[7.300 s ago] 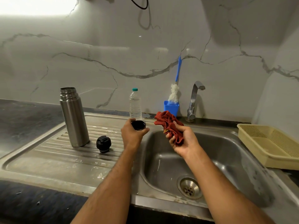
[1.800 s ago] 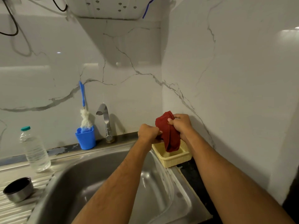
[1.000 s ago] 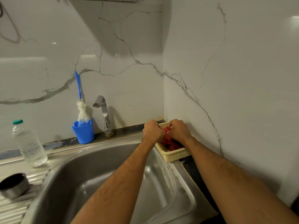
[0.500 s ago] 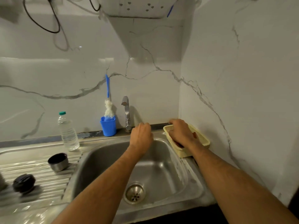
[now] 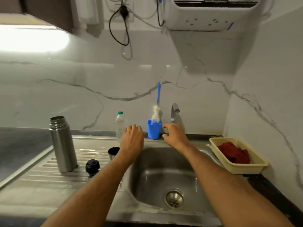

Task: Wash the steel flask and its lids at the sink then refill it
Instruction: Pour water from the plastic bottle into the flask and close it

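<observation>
The steel flask [image 5: 63, 145] stands upright and uncapped on the ribbed drainboard [image 5: 49, 176] at the left. Its black stopper lid [image 5: 92, 166] lies beside it, and the steel cup lid [image 5: 113, 152] sits mouth up behind my left forearm. A clear water bottle [image 5: 120, 125] with a green cap stands at the back. My left hand [image 5: 132, 138] hovers over the sink's back rim, fingers loosely curled, holding nothing. My right hand [image 5: 173, 135] hangs in front of the tap [image 5: 174, 112], empty too. The sink basin [image 5: 164, 177] below is empty.
A blue cup [image 5: 154, 129] with a blue-handled bottle brush [image 5: 157, 110] stands between my hands. The red cloth [image 5: 233, 152] lies in the yellow basket [image 5: 237, 167] at the right. Marble walls close in behind and on the right. A dark counter [image 5: 19, 145] extends left.
The red cloth went from my hands into the yellow basket. Both hands let go and moved left, to the back of the sink. The view swung back to show the flask.
</observation>
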